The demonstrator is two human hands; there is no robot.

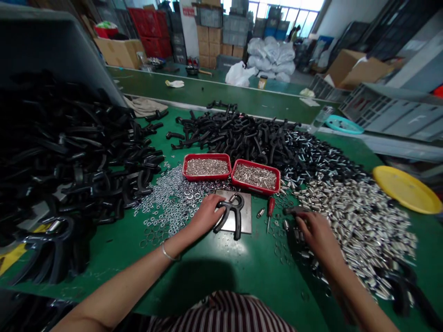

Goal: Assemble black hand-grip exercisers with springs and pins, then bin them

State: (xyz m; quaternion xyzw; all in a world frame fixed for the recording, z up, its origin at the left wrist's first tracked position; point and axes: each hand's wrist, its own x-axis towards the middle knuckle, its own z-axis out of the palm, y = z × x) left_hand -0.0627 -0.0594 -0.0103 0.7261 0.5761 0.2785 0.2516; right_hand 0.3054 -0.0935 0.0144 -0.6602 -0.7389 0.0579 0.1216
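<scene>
1. Presently, take 12 o'clock as the far side of the smooth green worktop [252, 267] and 6 o'clock as its near side.
2. Workpiece: a black A-shaped plastic clamp [237, 216] lies over a square grey metal plate [246, 222], near the middle of the view.
3. Axis: the rounded head of the clamp points toward 1 o'clock. One leg extends to 6 o'clock, the other to 7 o'clock; the leg ends reach past the near edge of the plate.
4. Left hand [208, 213]: nearer of the two. Thumb and fingers pinch the clamp on its 9 o'clock side, so the piece lies at 3 o'clock from the fingertips.
5. Right hand [316, 229]: well apart from the clamp, which lies at 9 o'clock from it. Fingers are curled at a dark elongated piece [291, 210]; whether they grip it or only touch it cannot be told.
6. Between plate and right hand: a red-handled screwdriver [272, 204], shaft toward 6 o'clock, and a small silver metal cylinder [260, 212].
7. At 3 o'clock from the right hand: a broad heap of silver metal cylinders [367, 226].
</scene>
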